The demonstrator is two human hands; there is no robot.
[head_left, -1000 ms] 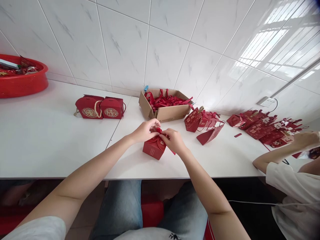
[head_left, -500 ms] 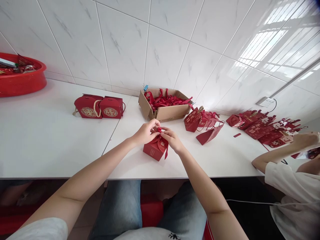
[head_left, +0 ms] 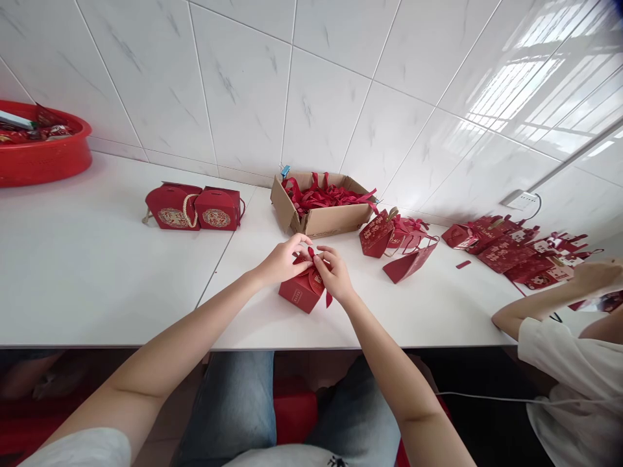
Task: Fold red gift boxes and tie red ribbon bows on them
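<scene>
A small red gift box [head_left: 300, 293] with gold print stands on the white table in front of me. A red ribbon [head_left: 328, 299] comes off its top, one tail hanging down the right side. My left hand [head_left: 288, 261] pinches the ribbon above the box, thumb against fingers. From the right, my right hand [head_left: 333, 271] grips the ribbon between thumb and forefinger, its other fingers curled. The fingertips hide most of the ribbon's knot or loop.
Behind the box sits a cardboard box [head_left: 335, 222] of red ribbons. Two red gift boxes [head_left: 217, 209] stand left, beyond them a red basin [head_left: 43, 159]. Several red boxes [head_left: 374, 235] lie right, with more near a co-worker's arm [head_left: 545, 303]. A socket strip [head_left: 520, 200] hangs on the wall.
My right hand has turned and closed further over the ribbon at the box top. The hanging ribbon tail has swung slightly right. The gift box stays in place.
</scene>
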